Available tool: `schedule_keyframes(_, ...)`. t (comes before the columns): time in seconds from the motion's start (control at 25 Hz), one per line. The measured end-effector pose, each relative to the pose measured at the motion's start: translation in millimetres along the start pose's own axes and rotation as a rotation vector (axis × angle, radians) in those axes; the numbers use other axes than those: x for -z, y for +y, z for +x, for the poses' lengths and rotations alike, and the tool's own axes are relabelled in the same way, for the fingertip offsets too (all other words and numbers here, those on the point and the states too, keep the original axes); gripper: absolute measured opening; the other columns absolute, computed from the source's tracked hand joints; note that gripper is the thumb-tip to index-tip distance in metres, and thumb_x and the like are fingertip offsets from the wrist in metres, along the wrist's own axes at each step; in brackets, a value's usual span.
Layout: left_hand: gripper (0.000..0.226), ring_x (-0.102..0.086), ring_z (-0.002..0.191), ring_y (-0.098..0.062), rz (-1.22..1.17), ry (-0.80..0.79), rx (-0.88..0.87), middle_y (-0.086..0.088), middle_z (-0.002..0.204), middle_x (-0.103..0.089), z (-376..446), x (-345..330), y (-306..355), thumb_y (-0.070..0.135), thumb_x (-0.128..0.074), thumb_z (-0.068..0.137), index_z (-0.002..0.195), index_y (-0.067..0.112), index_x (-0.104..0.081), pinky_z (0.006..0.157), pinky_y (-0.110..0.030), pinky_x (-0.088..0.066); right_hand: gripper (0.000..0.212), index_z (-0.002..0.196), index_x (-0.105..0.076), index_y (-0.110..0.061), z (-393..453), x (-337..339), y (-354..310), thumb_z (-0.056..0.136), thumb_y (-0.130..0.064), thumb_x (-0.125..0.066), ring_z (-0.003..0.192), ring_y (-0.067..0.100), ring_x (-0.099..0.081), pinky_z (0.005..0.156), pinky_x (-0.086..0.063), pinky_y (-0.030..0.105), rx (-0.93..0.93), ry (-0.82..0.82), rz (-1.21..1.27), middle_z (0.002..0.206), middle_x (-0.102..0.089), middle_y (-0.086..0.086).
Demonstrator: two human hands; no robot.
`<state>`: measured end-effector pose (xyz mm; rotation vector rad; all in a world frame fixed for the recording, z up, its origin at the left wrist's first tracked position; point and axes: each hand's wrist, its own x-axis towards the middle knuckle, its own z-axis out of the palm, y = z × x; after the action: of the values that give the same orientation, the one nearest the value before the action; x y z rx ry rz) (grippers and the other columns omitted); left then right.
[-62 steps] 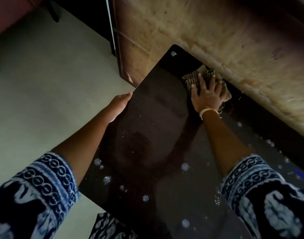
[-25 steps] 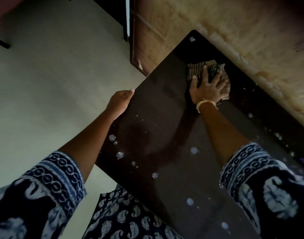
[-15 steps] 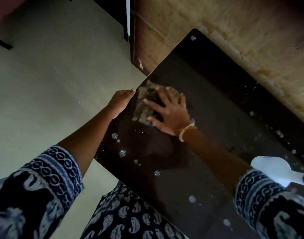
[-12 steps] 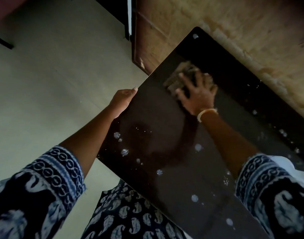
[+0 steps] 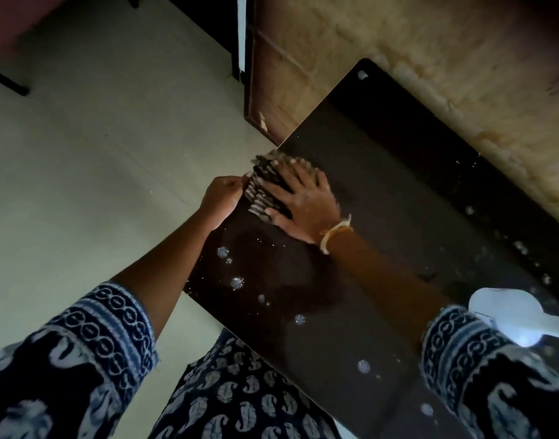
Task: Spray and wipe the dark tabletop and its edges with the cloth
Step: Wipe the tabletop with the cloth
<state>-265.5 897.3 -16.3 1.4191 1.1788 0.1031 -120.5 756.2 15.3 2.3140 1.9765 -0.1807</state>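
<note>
The dark glossy tabletop [image 5: 383, 217] runs diagonally from the far corner towards me, dotted with foam spots of spray. A striped cloth [image 5: 264, 188] lies at the table's left edge, partly over the rim. My right hand [image 5: 303, 204] presses flat on the cloth with fingers spread. Beside the cloth, my left hand [image 5: 221, 198] grips the table's left edge with curled fingers. A white spray bottle [image 5: 509, 315] stands on the table at the far right, partly behind my right sleeve.
A rough brick wall [image 5: 430, 58] borders the table's far side. A brown wooden panel [image 5: 272, 90] stands by the far left corner. Pale floor [image 5: 97, 153] lies to the left of the table.
My right hand slid the cloth from the far middle of the tabletop back to the left edge, right next to my left hand. My left hand kept its place on the edge.
</note>
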Motion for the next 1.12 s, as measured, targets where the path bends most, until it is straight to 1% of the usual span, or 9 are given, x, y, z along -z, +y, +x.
schedule_keyframes(0.08,0.057,-0.034,0.057,-0.018,0.028,-0.012,-0.012,-0.003,0.055,-0.033,0.6,0.9,0.2,0.058,-0.058,0.086,0.046,0.021,-0.041,0.061,-0.032,-0.026,0.06,0.144,-0.032,-0.048,8.7,-2.0,49.3,0.087,-0.068,-0.034,0.141,0.035,-0.029,0.108,-0.026,0.058,-0.129,0.06,-0.039,0.154,-0.034,0.001)
schedule_keyframes(0.2,0.06,-0.032,0.059,-0.018,0.016,-0.025,-0.019,-0.004,0.059,-0.031,0.2,2.6,-2.2,0.065,-0.058,0.081,0.046,0.023,-0.035,0.063,-0.034,-0.027,0.061,0.146,-0.028,-0.046,6.9,0.6,120.6,0.089,-0.068,-0.028,0.141,0.037,-0.025,0.106,-0.028,0.06,-0.7,0.071,0.023,0.156,-0.029,0.004)
schedule_keyframes(0.28,0.06,-0.032,0.059,-0.018,0.022,-0.023,-0.012,-0.001,0.057,-0.031,-3.0,3.3,-2.2,0.064,-0.058,0.082,0.045,0.023,-0.034,0.063,-0.034,-0.026,0.061,0.15,-0.02,-0.043,8.8,6.2,131.4,0.093,-0.064,-0.024,0.146,0.037,-0.013,0.109,-0.019,0.064,-1.019,0.003,0.176,0.161,-0.017,0.005)
schedule_keyframes(0.36,0.062,-0.026,0.054,-0.015,0.041,-0.011,-0.018,0.008,0.05,-0.025,-7.5,3.6,-0.3,0.057,-0.057,0.088,0.043,0.023,-0.031,0.062,-0.034,-0.023,0.06,0.151,-0.015,-0.043,19.0,13.1,105.9,0.095,-0.06,-0.023,0.148,0.036,-0.005,0.11,-0.011,0.068,-1.11,-0.026,0.239,0.162,-0.011,0.005)
schedule_keyframes(0.64,0.046,-0.034,0.068,-0.019,-0.004,0.016,0.06,-0.009,0.065,-0.036,-30.9,24.8,-17.1,0.045,-0.067,0.077,0.048,0.024,-0.039,0.066,-0.034,-0.026,0.055,0.147,-0.031,-0.045,-35.1,-1.2,-58.8,0.094,-0.059,-0.03,0.143,0.039,-0.023,0.105,-0.022,0.068,-0.001,0.003,0.031,0.156,-0.03,0.005)
schedule_keyframes(0.8,0.051,-0.036,0.057,-0.012,0.026,0.004,0.021,0.002,0.055,-0.04,-50.6,37.8,-31.3,0.039,-0.061,0.093,0.049,0.022,-0.042,0.062,-0.029,-0.029,0.057,0.146,-0.027,-0.049,-41.5,-2.5,-11.7,0.091,-0.061,-0.038,0.146,0.035,-0.019,0.109,-0.017,0.067,0.371,-0.045,-0.031,0.16,-0.024,0.002)
schedule_keyframes(0.92,0.047,-0.037,0.063,-0.016,0.089,0.029,0.017,-0.006,0.064,-0.04,-63.1,45.2,-38.6,0.043,-0.056,0.095,0.06,0.015,-0.044,0.062,-0.03,-0.03,0.056,0.145,-0.025,-0.05,-19.8,-0.2,52.3,0.091,-0.061,-0.037,0.145,0.039,-0.02,0.105,-0.024,0.068,-0.154,0.063,0.035,0.158,-0.026,0.005)
schedule_keyframes(1.04,0.036,-0.044,0.074,-0.017,0.131,0.045,0.05,-0.012,0.078,-0.05,-69.6,51.3,-42.7,0.045,-0.057,0.094,0.081,0.011,-0.06,0.067,-0.03,-0.034,0.058,0.15,-0.015,-0.046,-6.9,9.9,59.1,0.095,-0.062,-0.024,0.147,0.038,-0.008,0.109,-0.015,0.068,-0.785,-0.023,0.199,0.161,-0.014,0.006)
schedule_keyframes(1.12,0.038,-0.046,0.072,-0.018,0.164,0.047,0.056,-0.011,0.078,-0.051,-72.5,54.2,-42.1,0.046,-0.057,0.094,0.08,0.011,-0.06,0.06,-0.029,-0.035,0.058,0.15,-0.013,-0.045,-4.7,15.6,25.1,0.095,-0.061,-0.021,0.147,0.039,-0.008,0.108,-0.014,0.07,-0.763,-0.048,0.172,0.162,-0.014,0.006)
